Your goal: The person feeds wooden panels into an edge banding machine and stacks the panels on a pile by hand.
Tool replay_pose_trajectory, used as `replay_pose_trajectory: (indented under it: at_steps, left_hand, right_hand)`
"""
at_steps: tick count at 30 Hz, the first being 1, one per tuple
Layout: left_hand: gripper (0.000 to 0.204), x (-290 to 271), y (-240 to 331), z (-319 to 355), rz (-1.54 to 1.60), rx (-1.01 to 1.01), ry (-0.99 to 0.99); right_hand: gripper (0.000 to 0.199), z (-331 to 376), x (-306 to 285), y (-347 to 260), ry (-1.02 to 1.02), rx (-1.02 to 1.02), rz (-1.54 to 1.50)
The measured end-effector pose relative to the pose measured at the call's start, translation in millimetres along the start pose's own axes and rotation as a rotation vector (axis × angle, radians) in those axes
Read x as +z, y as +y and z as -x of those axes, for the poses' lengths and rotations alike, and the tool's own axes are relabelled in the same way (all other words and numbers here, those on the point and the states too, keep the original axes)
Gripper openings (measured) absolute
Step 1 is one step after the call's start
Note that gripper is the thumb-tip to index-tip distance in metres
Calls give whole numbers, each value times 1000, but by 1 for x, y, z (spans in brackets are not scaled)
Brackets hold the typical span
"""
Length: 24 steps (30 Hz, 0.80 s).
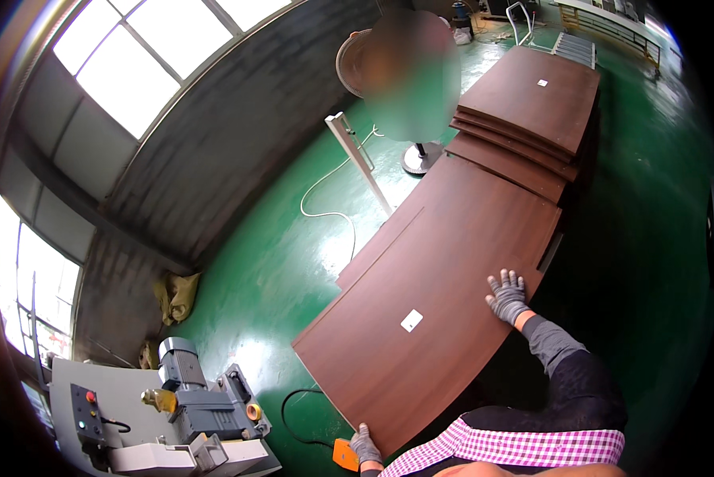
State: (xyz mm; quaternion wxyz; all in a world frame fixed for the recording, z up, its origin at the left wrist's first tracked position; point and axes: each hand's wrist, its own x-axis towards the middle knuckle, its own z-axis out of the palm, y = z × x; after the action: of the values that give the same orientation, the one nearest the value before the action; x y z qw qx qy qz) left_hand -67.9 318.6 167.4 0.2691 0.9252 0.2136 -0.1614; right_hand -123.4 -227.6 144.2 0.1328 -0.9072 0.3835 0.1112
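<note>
A large brown wood-grain panel [460, 238] with a small white label [412, 320] lies in front of me, its long side running away to the upper right. My right hand [507, 297], in a grey glove with bare fingertips, lies flat on the panel near its right edge, fingers spread. At the near left corner my left hand [364, 447], gloved alike, holds the panel's edge; part of its grip is hidden. Beneath the panel's left side, the edge of another brown board [357, 266] sticks out.
More brown panels [532, 95] are stacked at the far end. A blurred person [412, 79] stands beyond the left side, near a pale upright post [359, 161]. A grey motor machine [206, 397] is at lower left. An orange pedal [346, 455] with a black cable rests on the green floor.
</note>
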Motion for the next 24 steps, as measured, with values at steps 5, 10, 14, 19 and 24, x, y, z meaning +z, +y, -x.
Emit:
replay_pose_trajectory:
  at_steps: [5,10,14,19,24]
  left_hand:
    - [54,101,38,-36,197,135,-222]
    - [54,168,108,-45,307,112,-297]
    - [52,183,155,-42,257,169,-326]
    - [57,199,157,-47,171,213,-323]
    - [55,205,148,-66,-25,159,-348]
  right_hand:
    - [71,-16,10,9,8,-2,1]
    - [73,-85,-6,63,21,65,2]
    - [72,-110,-26,80,22,104,-13]
    - [73,-123,-35,90,17,96,-18]
    - [73,-122,-45,82,-68,120,-7]
